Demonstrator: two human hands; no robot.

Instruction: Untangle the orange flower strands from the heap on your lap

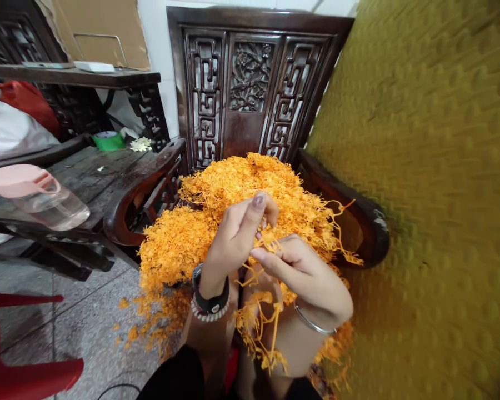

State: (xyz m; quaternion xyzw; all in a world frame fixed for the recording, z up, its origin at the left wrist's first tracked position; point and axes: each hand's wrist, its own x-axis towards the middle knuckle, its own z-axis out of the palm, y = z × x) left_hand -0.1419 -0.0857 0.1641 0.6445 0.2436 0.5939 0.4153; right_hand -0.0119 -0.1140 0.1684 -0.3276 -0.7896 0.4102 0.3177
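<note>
A big heap of orange stringy garland pieces (200, 222) covers the seat of a dark carved wooden chair (250, 78). My left hand (233, 239) is raised in front of the heap, fingers curled and pinched on an orange strand. My right hand (300, 266) sits just below and to the right of it, fingers closed round the same orange strands (260, 325), which hang down over my lap. A black watch and a beaded bracelet are on my left wrist, a thin bangle on my right.
A yellow textured cloth (433, 194) fills the right side. To the left stand a dark wooden table (95, 172) with a pink-lidded clear jug (37, 194) and green tape roll (108, 141). A red plastic stool (20, 372) is at lower left. Orange bits litter the floor.
</note>
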